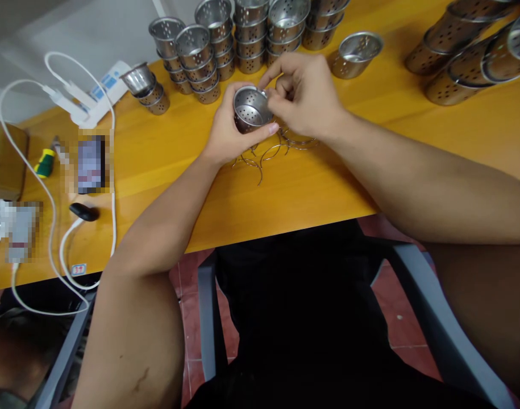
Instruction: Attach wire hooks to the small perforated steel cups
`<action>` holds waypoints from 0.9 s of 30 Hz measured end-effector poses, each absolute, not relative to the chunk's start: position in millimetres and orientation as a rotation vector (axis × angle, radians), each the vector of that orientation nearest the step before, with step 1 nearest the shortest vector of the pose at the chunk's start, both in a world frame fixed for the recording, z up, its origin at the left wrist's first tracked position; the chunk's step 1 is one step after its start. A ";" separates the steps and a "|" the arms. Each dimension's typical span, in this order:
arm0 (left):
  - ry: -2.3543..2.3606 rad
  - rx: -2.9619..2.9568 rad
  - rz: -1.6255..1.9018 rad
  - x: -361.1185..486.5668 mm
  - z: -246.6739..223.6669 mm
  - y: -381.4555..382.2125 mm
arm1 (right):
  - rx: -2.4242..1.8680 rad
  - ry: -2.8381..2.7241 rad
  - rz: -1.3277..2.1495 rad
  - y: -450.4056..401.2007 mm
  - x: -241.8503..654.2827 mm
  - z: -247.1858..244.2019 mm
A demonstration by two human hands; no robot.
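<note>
Stacks of perforated cups (250,46) stand at the far side, a lone cup (354,67) to their right; wire loops (260,169) lie just nearside of the hands. The left hand (227,129) grasps a perforated metal cup (252,110), its mouth upward, its axis tilted (the holed floor shows). The right hand's (304,94) fingers curl at its rim; whether they grip, I cannot tell.

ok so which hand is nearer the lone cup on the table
Right. The right hand is just left of the lone cup; the left hand is farther left, around another cup.
</note>
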State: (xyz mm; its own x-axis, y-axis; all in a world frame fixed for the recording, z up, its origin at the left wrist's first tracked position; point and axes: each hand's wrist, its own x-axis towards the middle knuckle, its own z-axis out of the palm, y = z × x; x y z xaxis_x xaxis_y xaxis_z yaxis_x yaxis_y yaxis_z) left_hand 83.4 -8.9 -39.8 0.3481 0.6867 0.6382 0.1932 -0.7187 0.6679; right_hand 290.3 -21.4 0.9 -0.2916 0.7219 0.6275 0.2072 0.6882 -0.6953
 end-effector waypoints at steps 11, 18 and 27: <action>0.743 2.091 1.307 76.8 -42.6 -1.0 | -0.510 -1.897 1.071 -27.0 300.7 17.9; 0.662 2.113 1.315 76.0 -47.3 4.0 | -0.595 -1.830 0.883 -23.6 293.2 10.9; 0.797 2.166 1.282 72.4 -49.5 8.9 | -0.658 -1.812 0.848 -25.9 285.1 5.2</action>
